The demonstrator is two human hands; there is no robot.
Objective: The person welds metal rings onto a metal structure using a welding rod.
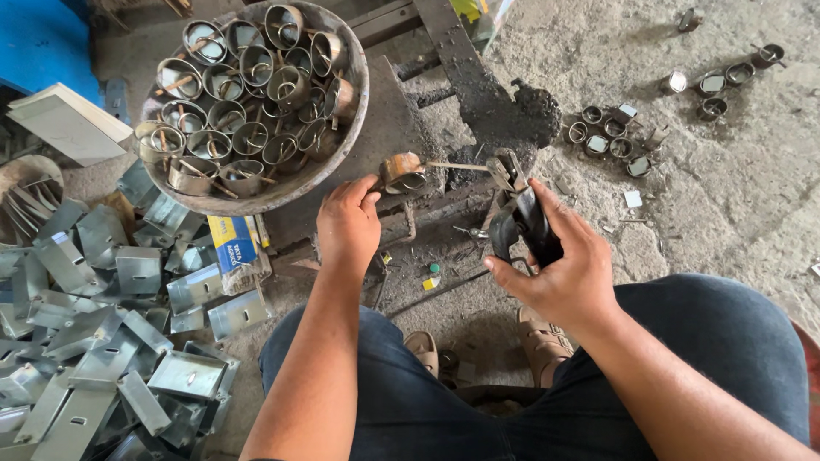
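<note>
My left hand grips a small round metal cup with a thin stick-like handle pointing right, held just above a dark, grimy work block. My right hand is closed around the black handles of a plier-like tool, whose metal jaws meet the tip of the cup's handle. Both hands sit in front of my knees in dark blue trousers, with sandalled feet below.
A big round basin at upper left holds several similar metal cups with stick handles. A pile of bent sheet-metal pieces covers the floor at left, beside a small blue and yellow box. More small cups lie on the concrete at upper right.
</note>
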